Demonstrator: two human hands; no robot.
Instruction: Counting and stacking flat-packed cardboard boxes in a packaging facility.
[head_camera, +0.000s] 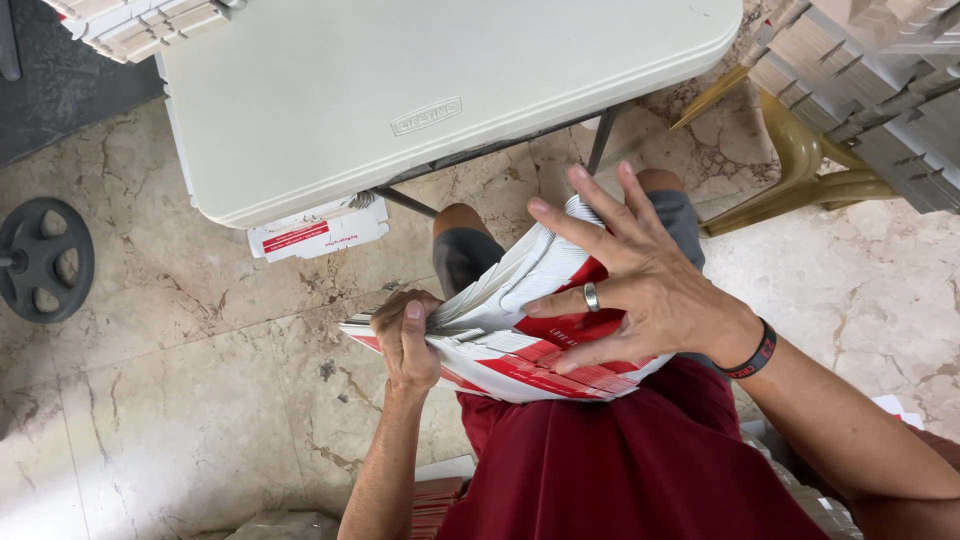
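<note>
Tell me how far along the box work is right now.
Done: nothing finished shows; the folding table bears no made-up box. In hand: a bundle of flat red-and-white cartons on the lap, the left hand pinching its edge, the right hand spread on top, lifting one panel. Left: that whole bundle, another flat carton on the floor under the table, and tall flat stacks at the upper right.

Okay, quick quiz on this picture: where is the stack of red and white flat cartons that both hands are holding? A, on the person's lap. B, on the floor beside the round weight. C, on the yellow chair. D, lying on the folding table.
A: the left hand grips the edge of the stack of red and white flat cartons and the right hand spreads over its top, above the lap, with the knees just beyond.
</note>
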